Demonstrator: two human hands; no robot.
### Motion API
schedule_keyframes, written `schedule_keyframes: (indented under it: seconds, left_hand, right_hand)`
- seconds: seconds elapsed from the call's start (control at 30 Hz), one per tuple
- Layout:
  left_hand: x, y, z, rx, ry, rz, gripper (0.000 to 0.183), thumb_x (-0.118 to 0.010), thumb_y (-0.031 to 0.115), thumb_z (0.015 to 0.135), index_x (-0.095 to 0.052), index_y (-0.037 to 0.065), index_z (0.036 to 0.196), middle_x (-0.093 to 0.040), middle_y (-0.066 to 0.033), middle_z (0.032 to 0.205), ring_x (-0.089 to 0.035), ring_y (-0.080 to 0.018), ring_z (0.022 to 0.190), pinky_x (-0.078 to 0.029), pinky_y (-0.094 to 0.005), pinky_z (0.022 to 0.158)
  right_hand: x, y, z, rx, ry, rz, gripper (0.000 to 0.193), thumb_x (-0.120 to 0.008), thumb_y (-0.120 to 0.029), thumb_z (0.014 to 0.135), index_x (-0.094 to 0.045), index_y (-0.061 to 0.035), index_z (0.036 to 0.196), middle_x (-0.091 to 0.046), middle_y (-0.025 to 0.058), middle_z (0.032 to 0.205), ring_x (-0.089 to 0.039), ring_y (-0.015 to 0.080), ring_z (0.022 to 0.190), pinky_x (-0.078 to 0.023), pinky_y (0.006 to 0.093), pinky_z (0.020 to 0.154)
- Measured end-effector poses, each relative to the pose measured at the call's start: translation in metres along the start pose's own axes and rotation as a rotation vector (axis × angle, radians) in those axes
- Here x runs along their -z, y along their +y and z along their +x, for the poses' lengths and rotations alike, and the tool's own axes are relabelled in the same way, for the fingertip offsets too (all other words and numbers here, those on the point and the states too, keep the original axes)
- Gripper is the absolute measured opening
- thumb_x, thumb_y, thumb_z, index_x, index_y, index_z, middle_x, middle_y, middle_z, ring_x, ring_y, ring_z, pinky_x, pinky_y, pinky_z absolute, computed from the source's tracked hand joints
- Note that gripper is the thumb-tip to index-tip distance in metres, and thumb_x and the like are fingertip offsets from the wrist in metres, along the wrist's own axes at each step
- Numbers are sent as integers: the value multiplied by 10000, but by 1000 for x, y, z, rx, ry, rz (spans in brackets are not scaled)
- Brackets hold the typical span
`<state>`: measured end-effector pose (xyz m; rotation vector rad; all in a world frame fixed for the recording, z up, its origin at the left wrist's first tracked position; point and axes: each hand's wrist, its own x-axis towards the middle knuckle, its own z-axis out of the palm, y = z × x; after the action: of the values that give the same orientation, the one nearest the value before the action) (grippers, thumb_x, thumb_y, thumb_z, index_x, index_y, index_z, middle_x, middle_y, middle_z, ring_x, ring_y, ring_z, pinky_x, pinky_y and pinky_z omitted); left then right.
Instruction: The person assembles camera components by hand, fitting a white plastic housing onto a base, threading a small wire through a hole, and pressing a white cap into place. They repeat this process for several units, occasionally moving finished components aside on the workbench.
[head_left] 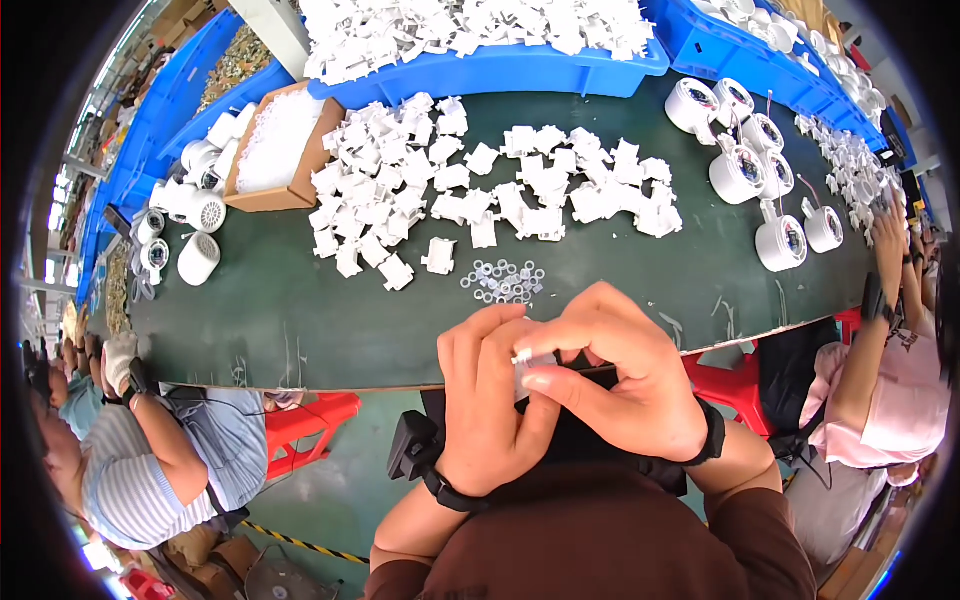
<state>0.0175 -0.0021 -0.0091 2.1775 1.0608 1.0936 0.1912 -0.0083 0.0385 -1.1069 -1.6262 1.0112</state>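
Note:
Close to the table's front edge, my left hand and my right hand come together around a small white plastic part. My left fingers close over it from the left, while my right thumb and forefinger pinch it from the right. Most of the part is covered by fingers, so its full shape does not show. Just beyond my hands lies a small cluster of pale ring-shaped pieces. Farther off, loose white plastic parts are heaped on the green table, with a second spread of white parts to their right.
A blue bin of white parts stands at the back. A cardboard box sits left, near white cylindrical housings. More round white housings stand right. Co-workers sit on both sides, beside red stools.

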Motion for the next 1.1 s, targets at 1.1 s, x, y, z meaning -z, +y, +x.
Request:
schedule_keyframes:
  seconds: [1.1]
  left_hand:
    - [6,-1,4,161,105,-131,113,-638,79,918,-653,20,1013,-679,-127,1050,-590,-309,931,-477,-393,831]
  right_hand:
    - [23,10,-4,-17,51,-218,168,-737,6,895,-708,-18,1058,-702,93,1018,-674,187,829,-541,303,723]
